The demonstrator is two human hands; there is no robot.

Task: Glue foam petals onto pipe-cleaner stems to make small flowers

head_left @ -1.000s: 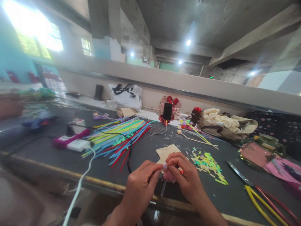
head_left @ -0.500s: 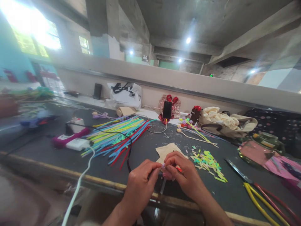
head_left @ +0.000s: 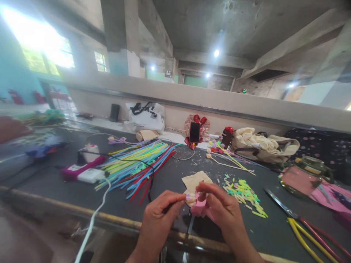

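Observation:
Between the thumb and fingertips of my left hand (head_left: pixel 161 210) is a small purple-and-cream fuzzy flower head (head_left: pixel 190 198). My right hand (head_left: pixel 223 204) is close on its right, fingers bent inward; whether something small is in them is hidden. Below and between the hands sits a pink object (head_left: pixel 199 208), partly covered by my right hand, its kind unclear. A beige paper piece (head_left: pixel 196 179) lies on the dark table just beyond. To the right is a pile of short cut yellow, green and cream pieces (head_left: pixel 244 193).
Long coloured pipe cleaners (head_left: pixel 137 162) lie left of centre, near a purple-and-white power strip (head_left: pixel 85 171) with cables. Large scissors (head_left: pixel 292 215) with yellow and red handles lie right. A phone (head_left: pixel 194 132), finished-looking flower stems (head_left: pixel 230 157) and bags stand behind. Another person's arm (head_left: pixel 12 128) shows far left.
My hands have moved slightly apart, and the right fingers have lifted off the flower head. More of the flower head and the pink object shows now. The view has tilted up slightly.

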